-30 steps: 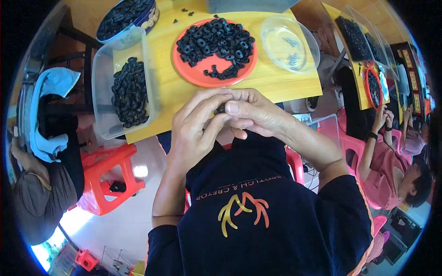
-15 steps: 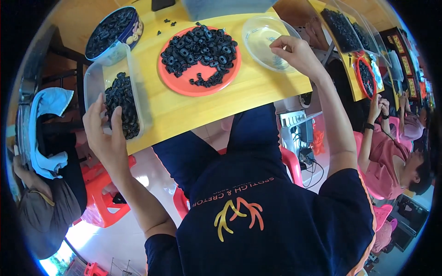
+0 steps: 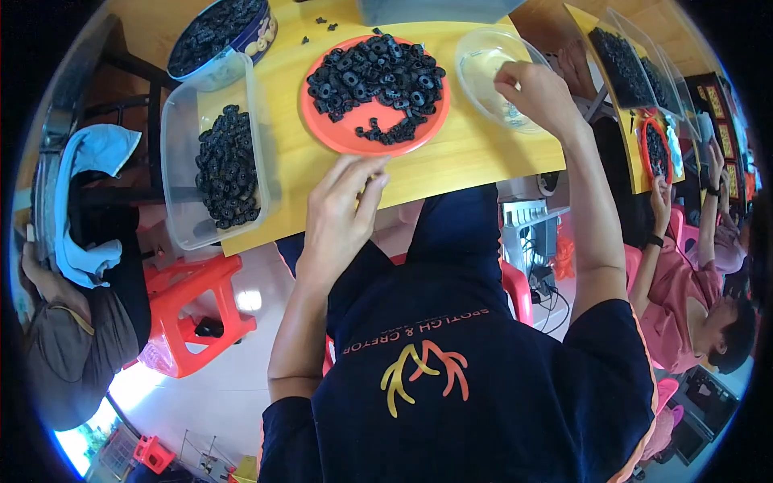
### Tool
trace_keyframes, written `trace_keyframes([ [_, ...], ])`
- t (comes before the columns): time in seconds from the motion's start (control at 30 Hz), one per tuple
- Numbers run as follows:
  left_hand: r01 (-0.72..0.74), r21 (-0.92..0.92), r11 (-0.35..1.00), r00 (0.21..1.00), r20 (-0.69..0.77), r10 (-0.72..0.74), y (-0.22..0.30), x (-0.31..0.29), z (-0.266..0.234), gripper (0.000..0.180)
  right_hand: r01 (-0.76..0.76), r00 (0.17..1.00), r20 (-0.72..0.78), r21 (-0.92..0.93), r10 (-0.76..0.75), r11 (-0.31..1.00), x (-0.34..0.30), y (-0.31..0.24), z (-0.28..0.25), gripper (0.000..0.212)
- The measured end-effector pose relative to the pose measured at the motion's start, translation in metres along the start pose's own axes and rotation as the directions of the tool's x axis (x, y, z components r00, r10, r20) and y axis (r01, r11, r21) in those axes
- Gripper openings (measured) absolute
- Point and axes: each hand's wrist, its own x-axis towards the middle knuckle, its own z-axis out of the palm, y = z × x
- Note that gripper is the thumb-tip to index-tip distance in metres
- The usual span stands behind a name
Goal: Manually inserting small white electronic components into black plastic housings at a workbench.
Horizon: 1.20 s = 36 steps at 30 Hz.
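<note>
A red plate (image 3: 332, 129) carries a heap of small black plastic parts (image 3: 378, 72), some of them round with a hole in the middle. Just off the plate's near edge is my left hand (image 3: 334, 213), its thumb and forefinger apart and nothing visible between them. Over a clear round tub (image 3: 477, 44) to the right of the plate, my right hand (image 3: 535, 97) is closed in a pinch. Whatever its fingertips hold, if anything, is too small to make out. Left of the plate stands a clear rectangular box (image 3: 181, 193) with black assembled-looking pieces (image 3: 228, 165) inside.
A round blue tin (image 3: 256, 40) full of black parts stands at the far left. Several loose black bits (image 3: 320, 21) lie behind the plate. A grey-blue translucent bin (image 3: 435, 10) is at the back edge. Another person (image 3: 676, 274) works at a table on the right.
My left hand has moved right, from over the rectangular box to the plate's near edge. My right hand stays over the tub, still pinched. The whole view has shifted slightly.
</note>
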Motion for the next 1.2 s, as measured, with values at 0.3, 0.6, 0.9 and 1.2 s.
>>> trace_keyframes([
  [0.3, -0.218, 0.254, 0.942, 0.971, -0.043, 0.236, -0.026, 0.076, 0.034, 0.015, -0.039, 0.984, 0.171, -0.054, 0.048, 0.998, -0.006, 0.007, 0.01, 0.014],
  [0.6, -0.306, 0.568, 0.764, 0.952, 0.185, 0.244, -0.029, 0.106, 0.054, 0.02, 0.042, 0.995, 0.088, -0.024, -0.04, 0.999, -0.009, 0.021, 0.019, 0.012],
  [0.9, -0.086, 0.039, 0.996, 0.996, -0.031, 0.087, -0.033, 0.096, 0.045, 0.018, 0.009, 0.996, -0.087, 0.083, -0.002, 0.997, -0.012, 0.039, 0.019, 0.014],
  [1.2, 0.179, -0.326, 0.928, 0.983, 0.015, -0.184, -0.031, 0.045, 0.032, 0.022, 0.215, 0.975, 0.025, 0.176, -0.223, 0.96, -0.012, 0.021, 0.01, 0.015],
])
